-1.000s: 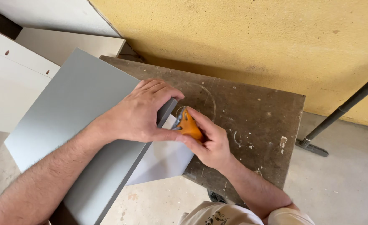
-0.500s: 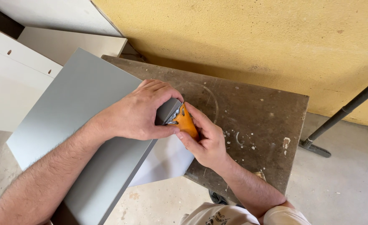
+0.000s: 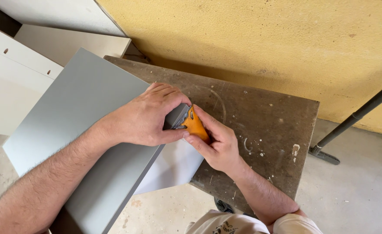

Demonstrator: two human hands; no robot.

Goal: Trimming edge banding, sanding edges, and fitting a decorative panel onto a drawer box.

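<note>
Grey laminate is what I have under my hands: a flat grey panel (image 3: 78, 130) lying tilted across the near left part of a worn, paint-speckled workbench (image 3: 264, 125), with much of its length hanging off the bench edge toward the concrete floor (image 3: 165, 208). My left hand (image 3: 143, 119) rests on the panel's upper corner, fingers curled together over the edge and thumb pressed against the side, clamping the board down. My right hand (image 3: 219, 145) meets it at that same corner, thumb and forefinger pinching a small orange tool (image 3: 195, 123) against the panel's edge; I cannot make out its working end behind my fingers. A white sheet (image 3: 173, 167) pokes out from beneath the panel near the bench edge. I judge the panel stiff and fairly heavy for its thickness, with a smooth face that would slide easily on the bench, so it wants a flat palm pressing down near the supported corner, or a grip around its long edges, rather than anything at the overhanging end, where it could tip. Its corners and edging look likely to chip if knocked. White boards (image 3: 22, 73) lean to the left, a yellow wall (image 3: 264, 43) stands behind, and a dark metal pole (image 3: 355, 115) slants down at right.
</note>
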